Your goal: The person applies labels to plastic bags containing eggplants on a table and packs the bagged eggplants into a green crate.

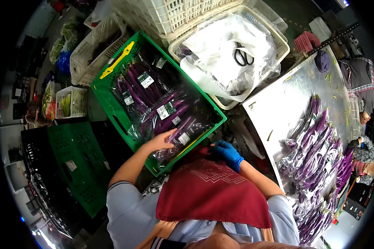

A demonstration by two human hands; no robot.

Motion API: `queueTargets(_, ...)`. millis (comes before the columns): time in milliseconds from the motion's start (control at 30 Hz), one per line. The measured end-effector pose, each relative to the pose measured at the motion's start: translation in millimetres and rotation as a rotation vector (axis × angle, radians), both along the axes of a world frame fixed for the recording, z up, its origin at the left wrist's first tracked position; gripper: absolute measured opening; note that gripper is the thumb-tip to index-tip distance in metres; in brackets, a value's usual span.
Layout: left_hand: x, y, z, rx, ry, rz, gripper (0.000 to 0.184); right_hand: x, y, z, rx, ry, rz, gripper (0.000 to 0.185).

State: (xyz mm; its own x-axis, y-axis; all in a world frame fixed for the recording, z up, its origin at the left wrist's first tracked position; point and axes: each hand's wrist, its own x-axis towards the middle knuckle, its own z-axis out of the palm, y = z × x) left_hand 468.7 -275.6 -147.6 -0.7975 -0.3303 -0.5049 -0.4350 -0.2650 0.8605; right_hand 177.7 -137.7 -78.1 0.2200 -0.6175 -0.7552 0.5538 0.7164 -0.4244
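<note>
A green crate [119, 132] in front of me holds several clear bags of long purple eggplants [137, 89] with white labels. My left hand [161, 141] is bare and rests on a bagged bunch of eggplants [186, 132] at the crate's near end, its fingers apart. My right hand [226, 154], in a blue glove, is by the crate's near right corner, in front of my dark red apron [212, 191]. Its fingers are curled in, and what they hold, if anything, is hidden.
A metal table [274, 112] on the right bears many bagged eggplants [311, 166]. Beyond the crate, a white basket [224, 103] holds plastic bags and black scissors [242, 57]. Dark and green crates [77, 162] stand at left. Another person [361, 79] is beyond the table.
</note>
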Motion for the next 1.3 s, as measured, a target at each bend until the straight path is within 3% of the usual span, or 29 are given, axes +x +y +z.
queueTargets(33,1.9,-8.2,9.3,0.296,0.055,0.086,0.074,-2.1,-1.3,0.1,0.005,0.023,0.018,0.021)
queueTargets(67,4.5,-12.2,7.2,0.381,0.050,0.090,0.076,-2.8,-2.5,0.5,0.012,0.045,0.035,0.020)
queueTargets(133,9.0,-11.9,5.1,0.396,-0.050,0.053,0.074,-2.1,-5.5,3.3,0.012,0.050,0.033,0.018)
queueTargets(267,26.2,-2.3,-48.8,0.250,0.030,0.165,0.068,2.4,-14.2,6.7,0.021,0.088,0.061,0.016)
queueTargets(333,31.4,5.6,-49.5,0.012,-0.105,0.130,0.064,2.6,-10.3,-8.2,-0.004,0.088,0.063,0.016)
queueTargets(367,32.0,12.9,-43.2,-0.339,-0.318,0.099,0.050,1.5,-8.6,-13.7,-0.019,0.089,0.063,0.016)
queueTargets(400,13.3,9.3,5.0,-0.580,-0.602,-0.129,0.035,0.8,-8.5,-13.5,-0.019,0.086,0.079,0.016)
queueTargets(467,5.7,13.2,18.5,-0.905,-0.516,-0.002,0.026,-1.6,-8.7,-12.0,-0.023,0.086,0.109,0.015)
queueTargets(533,-11.4,-1.0,42.9,-1.130,-0.458,0.156,0.037,1.3,-3.9,-25.5,-0.020,0.064,0.062,0.017)
queueTargets(600,-18.2,-20.5,43.2,-1.358,-0.617,0.255,0.046,3.0,-6.4,-22.8,-0.040,0.040,0.043,0.019)
queueTargets(667,-4.2,-18.5,-20.0,-1.060,-0.842,0.103,0.058,2.6,-9.0,-16.9,-0.046,0.045,0.071,0.021)
queueTargets(767,10.5,2.3,-65.9,-0.939,-0.756,0.088,0.069,-2.2,-9.1,-11.4,-0.062,0.012,0.028,0.022)
queueTargets(867,11.4,-9.9,-64.6,-1.218,-0.521,0.166,0.063,-7.9,-10.1,3.0,-0.113,0.244,0.188,0.017)
queueTargets(900,3.9,-11.3,-36.9,-1.257,-0.484,0.133,0.064,-9.6,-2.3,7.5,-0.244,0.343,0.160,0.019)
queueTargets(967,7.6,-21.1,-30.5,-1.061,-0.349,0.115,0.055,-22.0,11.8,14.3,-0.402,0.469,0.104,0.024)
queueTargets(1000,20.9,-33.4,-52.4,-1.015,-0.266,0.191,0.050,-37.0,20.5,18.6,-0.457,0.464,0.109,0.027)
queueTargets(1033,11.8,-46.6,-29.4,-0.995,-0.367,0.206,0.047,-57.8,31.0,29.5,-0.557,0.727,0.103,0.029)
queueTargets(1067,10.6,-61.8,-36.7,-1.069,-0.317,0.328,0.042,-79.6,39.6,44.7,-0.650,0.985,0.134,0.030)
queueTargets(1100,-25.2,-62.2,8.5,-1.139,-0.229,0.379,0.036,-106.9,56.7,66.0,-0.577,1.074,0.030,0.031)
queueTargets(1167,-89.0,-74.0,52.1,-0.901,0.045,0.514,0.030,-173.7,88.1,87.6,-0.397,1.545,-0.150,0.025)
queueTargets(1200,-126.6,-72.8,74.2,-0.754,0.191,0.541,0.029,-204.4,109.1,87.2,-0.410,1.581,-0.467,0.022)
queueTargets(1233,-163.4,-68.8,89.0,-0.678,0.215,0.473,0.028,-236.7,127.9,88.2,-0.356,1.711,-0.557,0.021)
queueTargets(1267,-201.1,-66.6,101.1,-0.591,0.228,0.400,0.027,-261.7,139.0,89.4,-0.282,1.836,-0.639,0.020)
queueTargets(1300,-241.7,-53.2,105.1,-0.402,0.309,0.331,0.029,-277.0,149.3,91.6,-0.090,1.856,-0.461,0.022)
